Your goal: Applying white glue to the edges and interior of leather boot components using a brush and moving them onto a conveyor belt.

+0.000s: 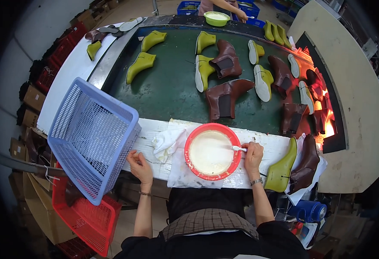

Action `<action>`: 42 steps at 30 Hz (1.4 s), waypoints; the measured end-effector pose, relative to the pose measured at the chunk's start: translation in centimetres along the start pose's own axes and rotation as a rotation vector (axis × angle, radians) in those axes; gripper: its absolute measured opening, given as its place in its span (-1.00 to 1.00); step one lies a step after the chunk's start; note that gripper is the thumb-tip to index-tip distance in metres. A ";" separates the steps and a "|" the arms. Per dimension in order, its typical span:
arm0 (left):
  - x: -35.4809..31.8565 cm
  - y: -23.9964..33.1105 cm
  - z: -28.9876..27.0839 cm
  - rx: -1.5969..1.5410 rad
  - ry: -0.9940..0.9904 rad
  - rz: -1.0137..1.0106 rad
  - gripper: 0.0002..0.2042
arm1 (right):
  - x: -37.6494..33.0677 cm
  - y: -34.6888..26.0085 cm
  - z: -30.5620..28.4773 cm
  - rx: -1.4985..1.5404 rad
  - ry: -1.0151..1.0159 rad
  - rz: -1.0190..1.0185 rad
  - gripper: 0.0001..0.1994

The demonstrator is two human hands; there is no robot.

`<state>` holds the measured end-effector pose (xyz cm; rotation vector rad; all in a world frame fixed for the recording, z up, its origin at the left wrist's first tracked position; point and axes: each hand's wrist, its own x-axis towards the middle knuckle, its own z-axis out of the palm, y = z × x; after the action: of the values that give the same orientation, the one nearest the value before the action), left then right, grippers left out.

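My right hand point(253, 157) grips a slim white brush point(238, 148) at the right rim of a red bowl point(235, 165). The brush points into the creamy white liquid point(211, 152) in the bowl. My left hand point(140, 168) hangs at the near edge of the white worktop point(150, 125), fingers loosely bent and apart, nothing in them. It is close to the right side of a blue plastic basket point(129, 113); whether it touches is unclear. A crumpled white cloth point(168, 143) lies between that hand and the bowl. Right of my right hand are a green shoe last point(280, 168) and a brown boot point(305, 166).
Ahead, a green conveyor belt point(168, 97) carries brown ankle boots point(228, 99) and green lasts with pale soles point(264, 82). An orange-glowing heater opening point(328, 125) is at the right. Across the belt a person's arm point(230, 6) works near a green bowl point(216, 18). A red crate point(85, 220) sits lower left.
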<state>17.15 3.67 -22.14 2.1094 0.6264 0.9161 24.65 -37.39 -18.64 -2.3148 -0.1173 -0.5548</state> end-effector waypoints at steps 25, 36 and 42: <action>0.9 -2.8 0.6 -0.199 -0.346 -0.033 -0.74 | -2.3 3.1 0.0 -0.208 0.120 -0.323 -0.77; 4.9 -0.6 -0.7 -0.272 -0.614 0.425 -0.75 | -10.0 -7.6 -3.8 -0.445 -0.224 0.579 -0.14; 3.5 -0.4 -4.4 -0.255 -0.537 0.172 -0.75 | -11.5 -7.1 -1.9 -0.407 -0.281 0.546 0.24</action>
<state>15.88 8.15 -18.99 2.0695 0.0492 0.4488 11.86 -32.70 -17.74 -2.6516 0.5270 0.0333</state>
